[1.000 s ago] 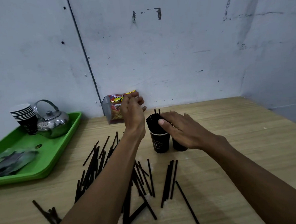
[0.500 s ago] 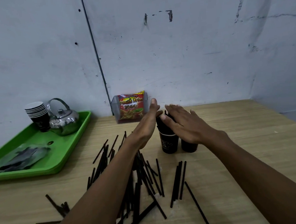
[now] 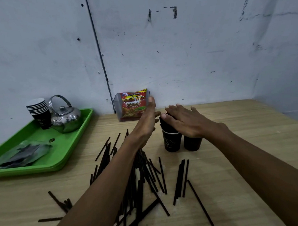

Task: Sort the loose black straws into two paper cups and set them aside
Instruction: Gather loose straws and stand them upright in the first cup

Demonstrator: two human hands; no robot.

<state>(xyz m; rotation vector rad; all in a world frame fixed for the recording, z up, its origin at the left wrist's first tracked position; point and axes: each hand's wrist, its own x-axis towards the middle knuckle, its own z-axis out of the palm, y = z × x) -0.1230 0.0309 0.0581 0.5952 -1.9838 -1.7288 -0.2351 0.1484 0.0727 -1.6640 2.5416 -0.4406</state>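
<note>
Head view is showing a big wooden counter [image 3: 243,159] with a green tray [image 3: 63,147] sitting at the far left. Loose black straws [image 3: 140,179] are lying scattered near the middle. Two black paper cups [image 3: 172,142] are standing side by side just beyond them; the left cup is holding a bunch of straws. The right hand [image 3: 189,122] is lying flat, fingers straight, pressing on those straw tops. The left hand [image 3: 145,125] is standing on edge, fingers straight, just left of that cup.

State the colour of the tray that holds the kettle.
Bright green; the tray shows clearly in the head view, at the left.
</note>
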